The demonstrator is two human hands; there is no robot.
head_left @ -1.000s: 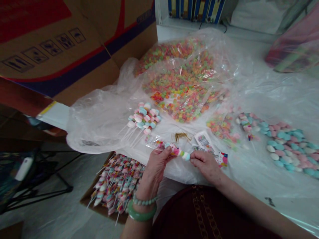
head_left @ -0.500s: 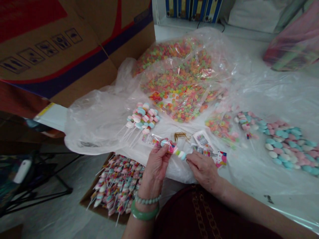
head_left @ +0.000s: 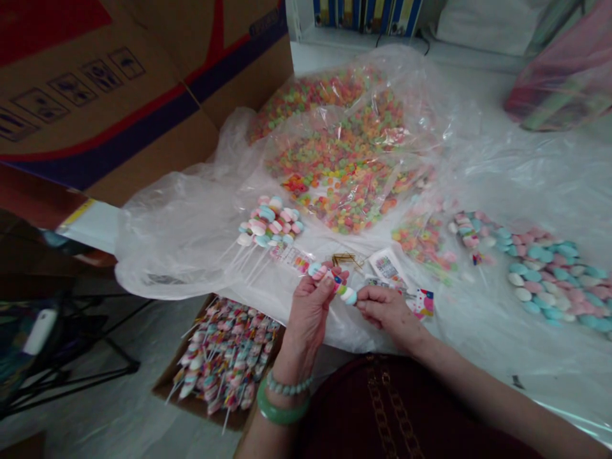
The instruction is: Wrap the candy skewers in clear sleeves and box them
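Now the left hand (head_left: 312, 312) grips the candy skewer (head_left: 332, 284), with the right hand (head_left: 386, 311) closer, pinching its end.

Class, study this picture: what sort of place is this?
Likely a makeshift candy-packing workroom: bagged colourful candy, loose marshmallow sweets on plastic sheeting, and a carton of candy sticks.
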